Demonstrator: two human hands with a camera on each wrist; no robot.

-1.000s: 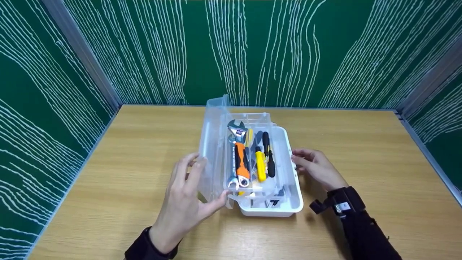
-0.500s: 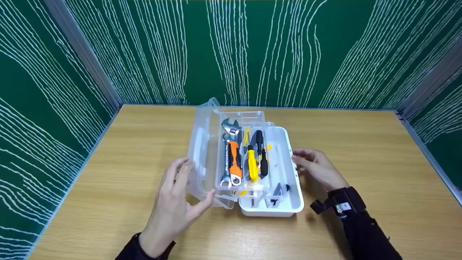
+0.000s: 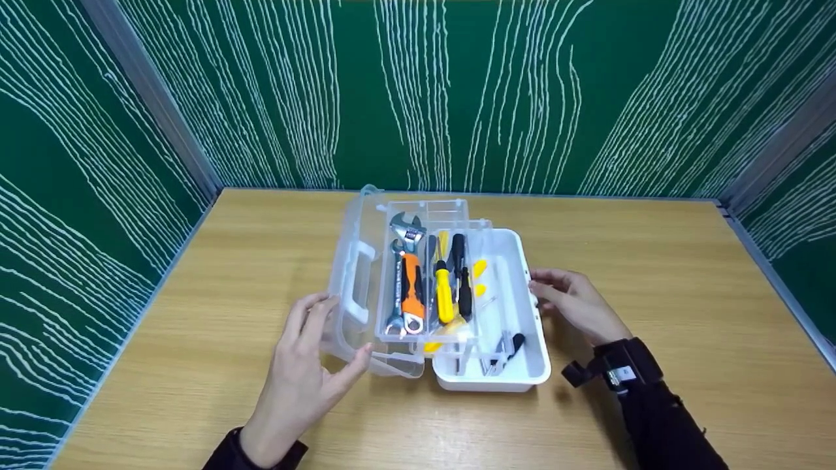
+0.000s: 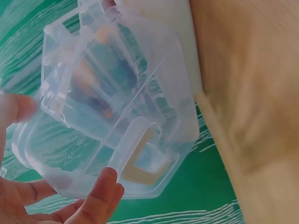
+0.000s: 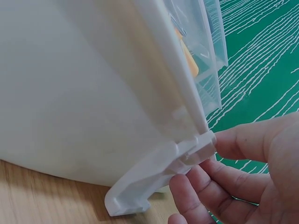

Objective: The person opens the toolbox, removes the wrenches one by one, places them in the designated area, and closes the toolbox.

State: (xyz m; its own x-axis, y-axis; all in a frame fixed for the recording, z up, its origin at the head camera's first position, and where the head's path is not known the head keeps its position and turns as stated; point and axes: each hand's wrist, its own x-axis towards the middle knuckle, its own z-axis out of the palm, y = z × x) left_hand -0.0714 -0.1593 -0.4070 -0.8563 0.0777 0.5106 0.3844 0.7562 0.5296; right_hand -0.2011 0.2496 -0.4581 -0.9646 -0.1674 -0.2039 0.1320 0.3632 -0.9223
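Observation:
A white toolbox [image 3: 493, 384] stands with its clear lid [image 3: 353, 261] swung over to the left. My left hand [image 3: 294, 365] holds the lid by its outer edge, fingers along the outside and thumb by the near end. My right hand [image 3: 578, 303] pinches the white latch [image 5: 159, 172] on the box's right side. Between them a clear tray [image 3: 424, 338] hangs above and left of the base. In it lie an orange-handled adjustable wrench [image 3: 413, 281], a spanner [image 3: 397, 281], a yellow screwdriver [image 3: 444, 297] and black-handled screwdrivers [image 3: 465, 297].
Inside the base are yellow pieces [image 3: 480, 267] and a small black-handled tool [image 3: 517, 343]. The wooden table [image 3: 627, 241] meets green walls [image 3: 356, 98] with white lines at the back and sides.
The lid has swung further left and down, my left hand moving with it. The tray has shifted left along with its tools, uncovering more of the base. My right hand stays put.

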